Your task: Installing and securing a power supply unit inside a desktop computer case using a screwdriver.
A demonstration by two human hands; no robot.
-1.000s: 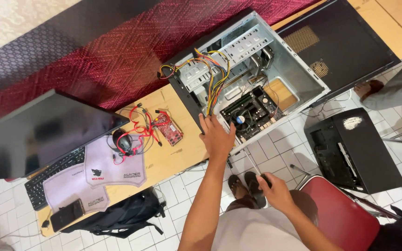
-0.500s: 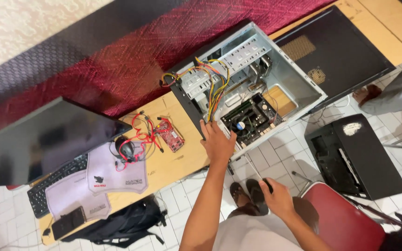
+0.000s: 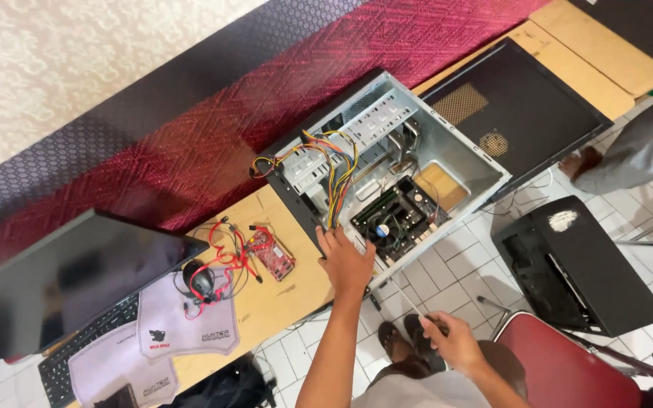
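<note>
Wooden table (image 3: 281, 302), white tiled floor (image 3: 455, 272)

Monitor screen (image 3: 62, 287): dark and unlit, a wide black rectangle, stood at the left end of the wooden table (image 3: 281, 295), tilted over the keyboard.
Printed mats (image 3: 190, 325): two pale grey pads bearing small dark and red logo marks, lay at the table's near edge, just below the monitor.
Packages: none showed.
Signs: none showed.
</note>
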